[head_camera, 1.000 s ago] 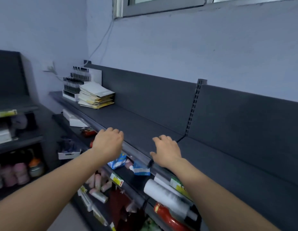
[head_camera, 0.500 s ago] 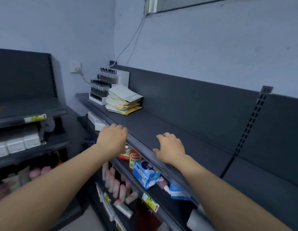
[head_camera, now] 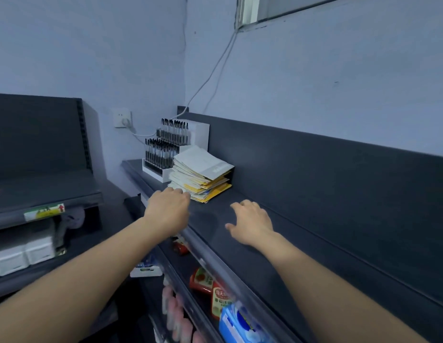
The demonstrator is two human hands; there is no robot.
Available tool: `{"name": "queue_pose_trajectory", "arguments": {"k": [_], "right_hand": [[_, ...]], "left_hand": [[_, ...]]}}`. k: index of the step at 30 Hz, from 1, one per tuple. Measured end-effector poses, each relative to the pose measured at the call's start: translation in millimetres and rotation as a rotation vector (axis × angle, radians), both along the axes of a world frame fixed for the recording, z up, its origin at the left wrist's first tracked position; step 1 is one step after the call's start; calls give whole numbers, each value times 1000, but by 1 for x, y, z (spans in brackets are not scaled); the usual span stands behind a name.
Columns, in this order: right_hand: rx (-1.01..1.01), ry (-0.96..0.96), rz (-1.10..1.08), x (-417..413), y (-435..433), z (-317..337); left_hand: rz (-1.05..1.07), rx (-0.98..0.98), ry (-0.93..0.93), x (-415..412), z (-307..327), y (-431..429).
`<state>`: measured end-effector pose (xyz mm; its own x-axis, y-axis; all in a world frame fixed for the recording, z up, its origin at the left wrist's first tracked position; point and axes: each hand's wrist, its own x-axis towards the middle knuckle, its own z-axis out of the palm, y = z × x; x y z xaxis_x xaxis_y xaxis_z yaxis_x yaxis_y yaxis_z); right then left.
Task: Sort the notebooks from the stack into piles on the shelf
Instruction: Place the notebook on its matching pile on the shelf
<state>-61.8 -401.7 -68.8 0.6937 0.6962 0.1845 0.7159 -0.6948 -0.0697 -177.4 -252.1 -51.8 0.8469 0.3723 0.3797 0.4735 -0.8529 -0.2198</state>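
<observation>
Notebook stack [head_camera: 202, 177]: uneven, white and yellow covers, edges fanned, on shelf [head_camera: 210, 219]. My left hand [head_camera: 167, 211] is at its near corner, grip hidden. My right hand [head_camera: 250, 224] lies spread, holding nothing.

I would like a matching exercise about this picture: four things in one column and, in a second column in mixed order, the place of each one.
Things:
1. notebook stack
2. pen rack
3. socket
4. blue pack

Places:
a. on the wall
b. below the top shelf, near the camera
c. on the top shelf, just beyond the left hand
d. at the far end of the top shelf, behind the notebook stack

Pairs: 1-c, 2-d, 3-a, 4-b
</observation>
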Motion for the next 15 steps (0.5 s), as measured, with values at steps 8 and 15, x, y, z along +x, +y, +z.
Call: {"name": "queue_pose_trajectory", "arguments": {"k": [8, 15], "right_hand": [[14, -17, 17, 59, 75, 13], [90, 75, -2, 103, 136, 8]], "left_hand": [[19, -16, -9, 55, 6, 65], [-15, -50, -47, 107, 12, 126]]}}
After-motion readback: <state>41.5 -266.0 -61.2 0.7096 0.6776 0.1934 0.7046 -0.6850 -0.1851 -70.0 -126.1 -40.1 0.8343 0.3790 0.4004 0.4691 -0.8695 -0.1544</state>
